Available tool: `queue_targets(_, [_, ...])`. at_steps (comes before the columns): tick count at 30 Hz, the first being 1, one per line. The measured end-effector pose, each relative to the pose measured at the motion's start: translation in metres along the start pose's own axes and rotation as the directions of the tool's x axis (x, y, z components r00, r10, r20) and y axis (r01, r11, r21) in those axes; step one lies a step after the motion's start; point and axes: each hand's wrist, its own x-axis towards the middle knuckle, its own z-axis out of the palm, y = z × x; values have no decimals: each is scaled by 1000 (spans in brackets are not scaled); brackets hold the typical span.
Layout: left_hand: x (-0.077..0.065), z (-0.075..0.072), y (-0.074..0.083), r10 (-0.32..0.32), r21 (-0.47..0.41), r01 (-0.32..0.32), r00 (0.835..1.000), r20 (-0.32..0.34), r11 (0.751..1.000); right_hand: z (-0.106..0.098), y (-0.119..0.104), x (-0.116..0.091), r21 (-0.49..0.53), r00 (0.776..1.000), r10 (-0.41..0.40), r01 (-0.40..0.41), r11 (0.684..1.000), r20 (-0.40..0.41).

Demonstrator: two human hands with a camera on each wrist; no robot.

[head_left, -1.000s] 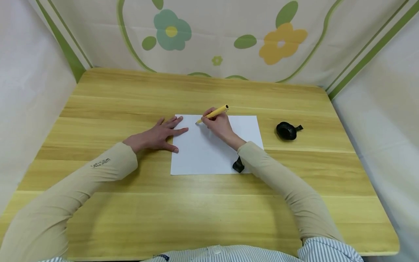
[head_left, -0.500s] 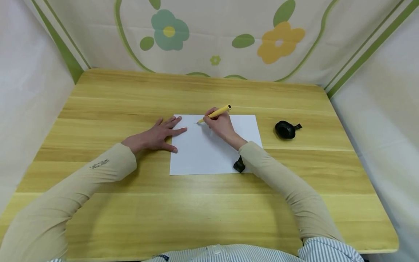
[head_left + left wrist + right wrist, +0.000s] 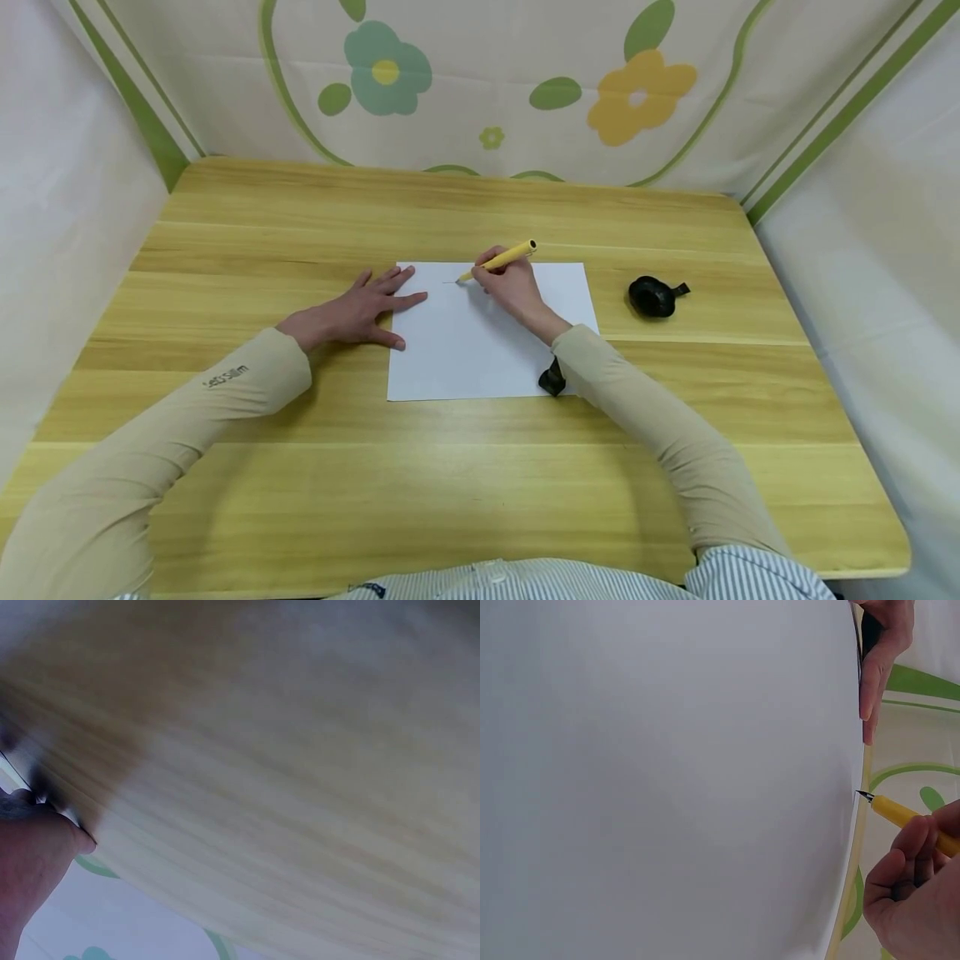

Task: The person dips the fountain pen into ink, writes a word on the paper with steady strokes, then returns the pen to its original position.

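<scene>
A white sheet of paper [image 3: 465, 350] lies on the wooden table. My left hand [image 3: 356, 312] rests with spread fingers over the sheet's left edge. A yellow pen [image 3: 513, 253] is pinched between the thumb and fingers of my right hand [image 3: 517, 292], its tip on the upper part of the paper. A short thin dark line [image 3: 449, 282] runs leftward from the tip. In the right wrist view the pen's dark pointed nib [image 3: 864, 795] meets the paper. The left wrist view shows mostly tabletop, with part of my left hand [image 3: 37, 855] at its left edge.
To the right of the paper sits a small round black object [image 3: 652, 297] with a short tab. Another black piece [image 3: 552, 379], at my right wrist, overlaps the paper's lower right. A white curtain [image 3: 465, 100] with printed flowers stands behind the table [image 3: 420, 492].
My right hand has moved slightly rightward with the pen, and a thin line now shows on the paper to the left of the tip. My left hand stays in place on the sheet.
</scene>
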Motion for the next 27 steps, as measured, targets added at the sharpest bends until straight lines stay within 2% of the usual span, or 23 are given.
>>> queue_targets(27, [-1,0,1,-9,-12,9,1000,4,1000,-14,5,0,-15,1000,1,-1,1000,-8])
